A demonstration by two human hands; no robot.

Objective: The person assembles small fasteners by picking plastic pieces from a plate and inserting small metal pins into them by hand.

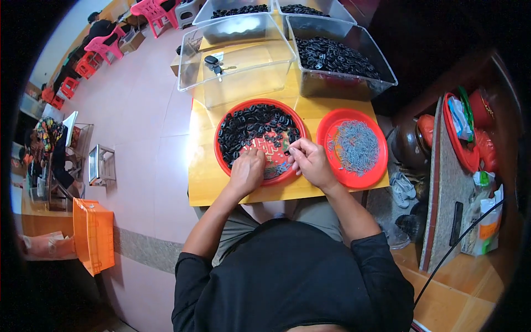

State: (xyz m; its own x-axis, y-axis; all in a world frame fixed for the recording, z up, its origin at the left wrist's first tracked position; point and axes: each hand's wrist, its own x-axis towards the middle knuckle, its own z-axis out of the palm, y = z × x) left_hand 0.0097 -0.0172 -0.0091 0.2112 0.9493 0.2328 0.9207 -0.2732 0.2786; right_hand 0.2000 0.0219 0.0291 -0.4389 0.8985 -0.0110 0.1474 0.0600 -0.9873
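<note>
A round red tray point(224, 164) on a small yellow table point(203, 182) holds a heap of several small black ring-like parts point(249, 124). My left hand point(247, 170) rests on the tray's near side, fingers curled; whether it holds a part is hidden. My right hand point(310, 160) pinches a small black part point(287, 150) over the tray's right edge. To the right sits a second red tray point(379, 166) carrying a pile of thin grey metal pieces point(354, 145).
Clear plastic bins stand at the table's far side: one point(232, 72) holds keys, another point(343, 66) is full of black parts. Pink stools point(102, 47) and an orange crate point(94, 235) stand on the floor to the left. A cluttered shelf point(459, 144) is to the right.
</note>
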